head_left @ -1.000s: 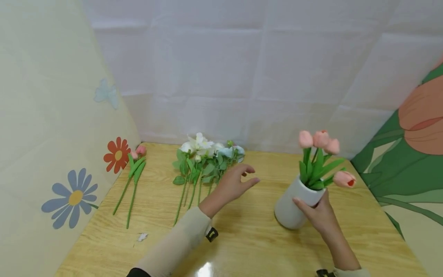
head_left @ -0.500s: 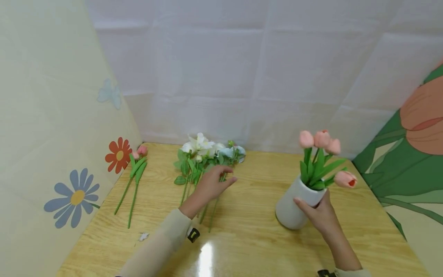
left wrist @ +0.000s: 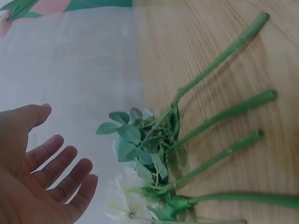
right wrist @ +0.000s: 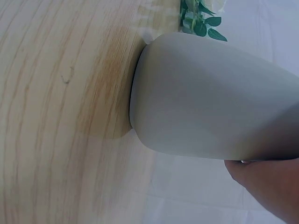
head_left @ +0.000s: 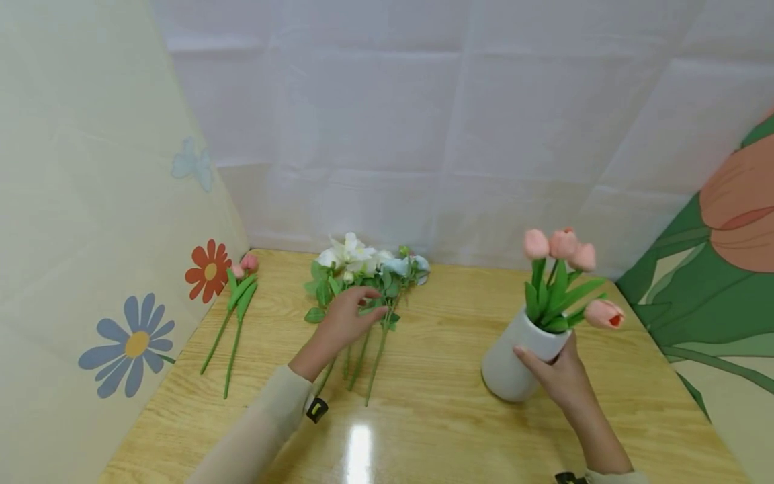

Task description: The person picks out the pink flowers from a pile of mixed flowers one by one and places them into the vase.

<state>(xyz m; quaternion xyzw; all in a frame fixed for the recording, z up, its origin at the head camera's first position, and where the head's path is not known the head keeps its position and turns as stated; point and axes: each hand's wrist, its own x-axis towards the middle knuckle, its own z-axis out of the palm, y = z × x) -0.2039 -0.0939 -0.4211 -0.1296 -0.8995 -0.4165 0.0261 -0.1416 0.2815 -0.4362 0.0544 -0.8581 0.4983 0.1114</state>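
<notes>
My right hand [head_left: 559, 376] grips a white vase [head_left: 514, 356] near its rim, thumb on the front side. Several pink tulips [head_left: 562, 243] with green leaves stand in it; one leans out over the right rim. In the right wrist view the vase [right wrist: 210, 98] fills the middle, its base at the tabletop. Above a lying bunch of white flowers [head_left: 351, 252] and pale blue flowers [head_left: 399, 265], my left hand [head_left: 345, 323] hovers with loosely bent fingers. The left wrist view shows that hand [left wrist: 42, 172] holding nothing, beside leafy green stems [left wrist: 219, 116].
Two pink tulips [head_left: 242, 289] lie apart on the left of the wooden table [head_left: 435, 417]. A pale cloth [head_left: 363, 134] hangs behind the table. Printed panels border both sides, with a blue flower print [head_left: 136, 344] on the left one.
My left hand has moved left, from the space right of the white and blue flowers to over their stems. The right hand and the vase have stayed in place.
</notes>
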